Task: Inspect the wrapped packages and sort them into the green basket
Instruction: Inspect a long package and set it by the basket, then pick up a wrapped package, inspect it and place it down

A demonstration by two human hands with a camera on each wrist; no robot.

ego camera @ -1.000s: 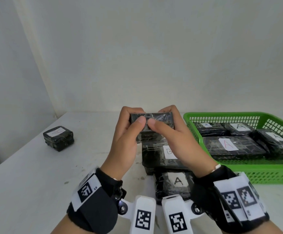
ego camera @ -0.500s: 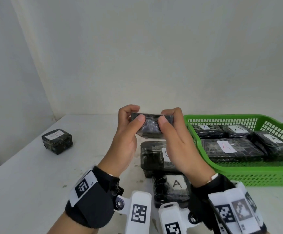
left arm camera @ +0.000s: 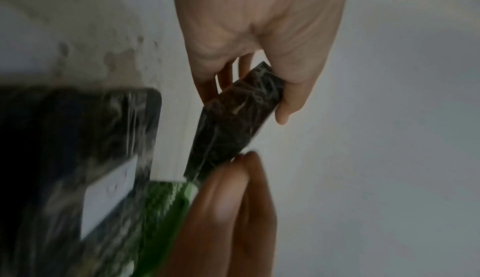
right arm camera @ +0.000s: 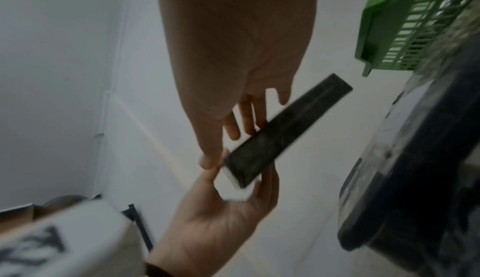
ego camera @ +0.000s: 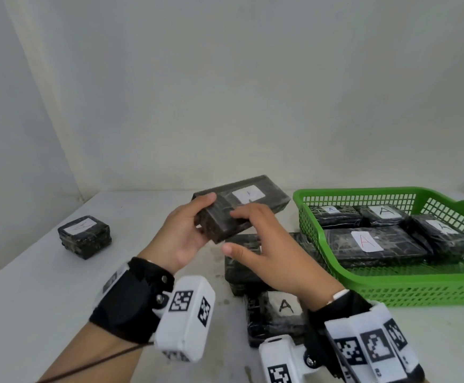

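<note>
Progress so far: four wrapped packages lie in the green basket (ego camera: 335,261), each with a white label reading A where you can make it out.

- Held package (ego camera: 241,205): raised above the desk (ego camera: 31,313), label side up; the letter on its label is too faint to read. Your left hand (ego camera: 182,239) grips its near end, thumb on top and fingers curled under. Your right hand (ego camera: 269,261) has its fingers fairly straight and resting along the near side face, thumb spread clear below; it touches rather than clamps.
- Left on the desk, in front of you and just left of the basket: a package (ego camera: 241,269) mostly hidden under your right hand, label not readable now, and nearer to you a package marked A (ego camera: 277,316).
- Far left, well apart from the rest: a small squarish package (ego camera: 84,236) with a label you cannot read from here.

Judgement: inspection of the held piece looks under way, not finished. Roughly half the sorting appears done: four in, one in hand, three still out. Whether every remaining one belongs in the basket depends on its label.
</note>
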